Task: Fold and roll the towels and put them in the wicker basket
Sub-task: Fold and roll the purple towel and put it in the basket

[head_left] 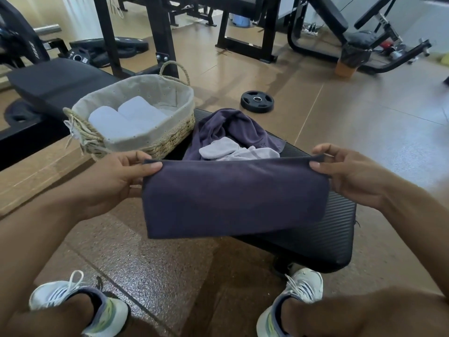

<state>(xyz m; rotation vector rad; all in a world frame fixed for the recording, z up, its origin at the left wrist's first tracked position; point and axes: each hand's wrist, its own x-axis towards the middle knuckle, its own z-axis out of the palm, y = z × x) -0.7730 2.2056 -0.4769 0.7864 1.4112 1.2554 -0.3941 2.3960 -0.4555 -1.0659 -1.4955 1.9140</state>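
Observation:
A dark purple towel, folded over, hangs stretched between my hands above the black bench. My left hand pinches its upper left corner and my right hand pinches the upper right corner. Behind it on the bench lie a crumpled purple towel and a crumpled light grey towel. The wicker basket with a cloth liner stands at the bench's far left and holds two rolled pale towels.
A loose black weight plate lies on the brown floor beyond the bench. Gym machine frames and another black bench stand behind the basket. My two feet in white shoes are on the floor below.

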